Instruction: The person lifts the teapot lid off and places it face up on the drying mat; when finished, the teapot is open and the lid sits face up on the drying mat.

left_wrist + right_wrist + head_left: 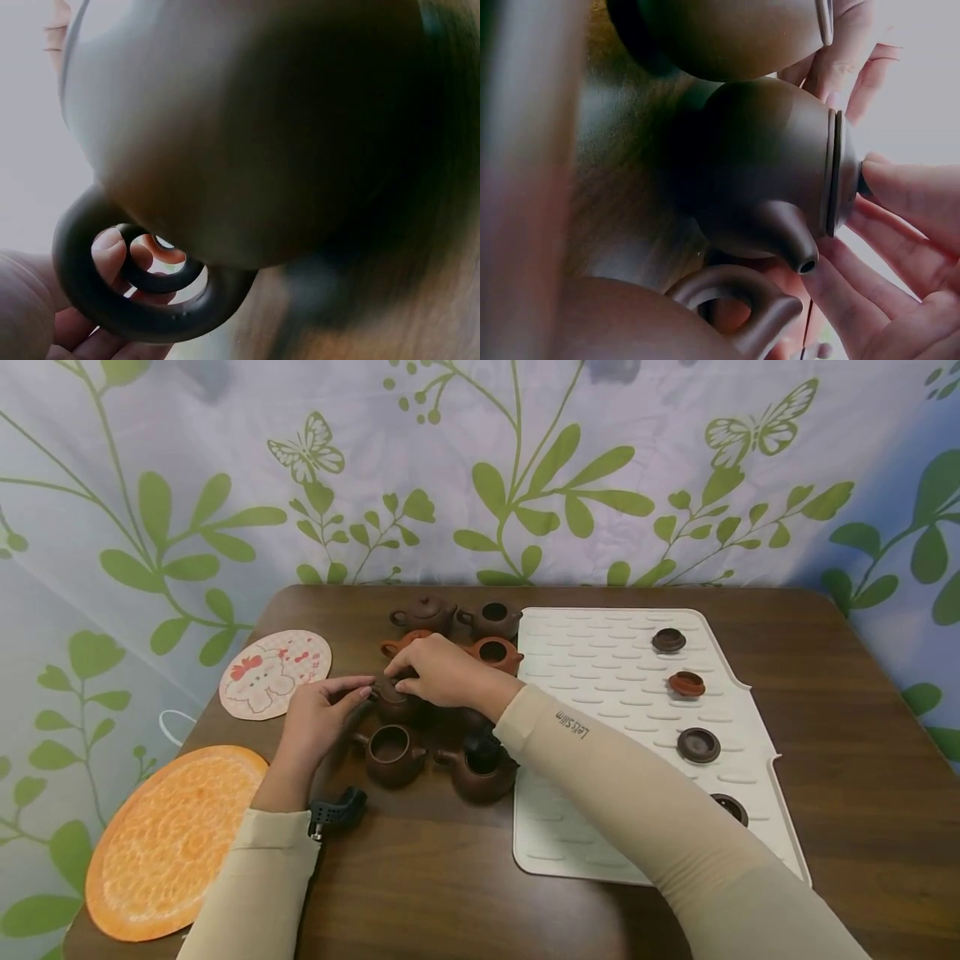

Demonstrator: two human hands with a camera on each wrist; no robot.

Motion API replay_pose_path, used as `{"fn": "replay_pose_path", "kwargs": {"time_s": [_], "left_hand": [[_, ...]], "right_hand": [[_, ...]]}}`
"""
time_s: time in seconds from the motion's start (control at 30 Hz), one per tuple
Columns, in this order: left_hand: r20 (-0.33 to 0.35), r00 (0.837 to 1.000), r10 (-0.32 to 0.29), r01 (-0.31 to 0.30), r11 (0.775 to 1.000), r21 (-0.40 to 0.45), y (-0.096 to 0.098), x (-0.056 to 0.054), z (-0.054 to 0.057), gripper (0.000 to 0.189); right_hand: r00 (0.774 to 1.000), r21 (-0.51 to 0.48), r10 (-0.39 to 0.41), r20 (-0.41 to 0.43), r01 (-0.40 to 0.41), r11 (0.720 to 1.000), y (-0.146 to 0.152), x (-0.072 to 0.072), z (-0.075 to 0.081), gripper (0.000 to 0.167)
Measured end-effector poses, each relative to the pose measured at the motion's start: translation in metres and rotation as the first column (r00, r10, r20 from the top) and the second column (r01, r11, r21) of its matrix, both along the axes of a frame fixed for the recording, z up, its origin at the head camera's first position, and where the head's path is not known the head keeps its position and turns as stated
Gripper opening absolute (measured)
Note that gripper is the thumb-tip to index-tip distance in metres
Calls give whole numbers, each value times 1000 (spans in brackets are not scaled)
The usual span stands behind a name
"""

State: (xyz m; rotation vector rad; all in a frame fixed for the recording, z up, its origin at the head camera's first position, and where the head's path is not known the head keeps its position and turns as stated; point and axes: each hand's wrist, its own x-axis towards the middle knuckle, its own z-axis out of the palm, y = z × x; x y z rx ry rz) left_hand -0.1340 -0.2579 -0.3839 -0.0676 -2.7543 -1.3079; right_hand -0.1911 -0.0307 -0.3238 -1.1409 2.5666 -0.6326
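A dark brown teapot (396,703) stands among several small teapots left of the tray. My left hand (322,714) pinches its handle from the left side. With thumb and fingers, my right hand (438,670) grips the knob of the teapot's lid (846,180), which sits on the rim in the right wrist view. The spout (789,236) points toward that camera. In the left wrist view, a nearer teapot (247,135) fills most of the picture, blurred, and partly covers my left fingers (111,255).
A lidded dark teapot (423,614) and lidless ones, such as an orange teapot (492,653) and a front brown teapot (391,758), surround my hands. Several loose lids, including a reddish lid (686,683), lie on the white tray (592,693). At left are a pink mat (262,681) and an orange-slice mat (172,843).
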Motion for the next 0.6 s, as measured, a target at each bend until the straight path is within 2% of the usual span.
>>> {"fn": "replay_pose_path", "kwargs": {"time_s": [0.23, 0.6], "left_hand": [[-15, 1000, 15, -15, 1000, -7, 3, 2, 0, 25], [-30, 999, 25, -25, 1000, -4, 4, 4, -1, 24]], "right_hand": [[1000, 0, -11, -13, 11, 1000, -1, 1, -1, 34], [1000, -65, -18, -9, 17, 998, 0, 1, -5, 26]]}}
